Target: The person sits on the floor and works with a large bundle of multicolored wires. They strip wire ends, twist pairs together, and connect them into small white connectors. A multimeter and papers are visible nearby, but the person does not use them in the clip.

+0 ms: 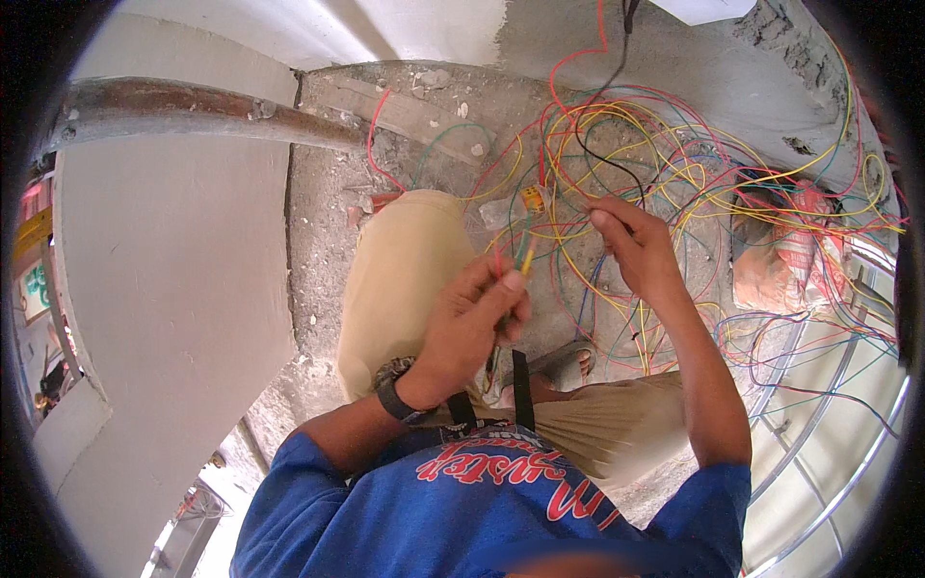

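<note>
My left hand point(479, 310) is closed around a few electrical wires point(526, 258), whose red, green and yellow ends stick up past the fingers. It hovers in front of my bent knee. To its right, my right hand point(636, 249) is raised with thumb and forefinger pinched together. What sits in that pinch is too small to make out; thin wires pass close behind it. Just beyond both hands, a small yellow-orange piece with dark marks point(533, 199) lies among the strands, a red wire running up from it.
A large tangle of red, yellow, green, blue and black wires point(617, 125) spreads over the rough concrete floor point(332, 207). Red-and-white sacks point(795, 241) stand at right, near curved metal bars point(819, 424). A brown pipe point(193, 111) crosses the upper left beside a pale panel point(178, 260).
</note>
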Available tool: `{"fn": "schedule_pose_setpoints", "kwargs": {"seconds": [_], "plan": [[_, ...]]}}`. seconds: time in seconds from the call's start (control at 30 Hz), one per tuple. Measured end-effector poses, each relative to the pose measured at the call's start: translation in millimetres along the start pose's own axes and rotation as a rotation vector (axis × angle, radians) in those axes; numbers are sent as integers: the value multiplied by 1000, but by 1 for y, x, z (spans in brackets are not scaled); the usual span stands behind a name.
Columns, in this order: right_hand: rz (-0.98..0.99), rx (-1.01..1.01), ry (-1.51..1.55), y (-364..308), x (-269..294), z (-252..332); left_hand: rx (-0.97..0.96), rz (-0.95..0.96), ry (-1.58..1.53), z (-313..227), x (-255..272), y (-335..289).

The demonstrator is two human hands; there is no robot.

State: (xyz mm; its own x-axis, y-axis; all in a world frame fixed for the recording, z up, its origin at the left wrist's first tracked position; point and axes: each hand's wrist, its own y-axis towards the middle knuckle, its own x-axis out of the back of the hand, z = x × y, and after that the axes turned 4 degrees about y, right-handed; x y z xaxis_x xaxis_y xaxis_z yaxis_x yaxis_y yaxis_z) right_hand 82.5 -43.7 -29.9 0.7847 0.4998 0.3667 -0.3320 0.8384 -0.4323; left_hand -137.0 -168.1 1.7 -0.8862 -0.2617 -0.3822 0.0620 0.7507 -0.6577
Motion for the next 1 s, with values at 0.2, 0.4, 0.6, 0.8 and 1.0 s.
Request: {"fn": "schedule_pose_setpoints", "kwargs": {"seconds": [0.2, 0.4, 0.6, 0.8, 1.0], "plan": [[188, -259, 770, -31, 18, 33, -67, 36, 131, -1, -18, 16], [275, -391, 933, -49, 23, 44, -62, 106, 169, -8, -17, 17], [275, -517, 992, -73, 14, 31, 10, 154, 184, 5, -26, 10], [229, -541, 1059, -87, 17, 19, 31, 258, 223, 17, -32, 9], [188, -549, 950, -98, 19, 16, 48, 287, 153, 26, -41, 5]]}}
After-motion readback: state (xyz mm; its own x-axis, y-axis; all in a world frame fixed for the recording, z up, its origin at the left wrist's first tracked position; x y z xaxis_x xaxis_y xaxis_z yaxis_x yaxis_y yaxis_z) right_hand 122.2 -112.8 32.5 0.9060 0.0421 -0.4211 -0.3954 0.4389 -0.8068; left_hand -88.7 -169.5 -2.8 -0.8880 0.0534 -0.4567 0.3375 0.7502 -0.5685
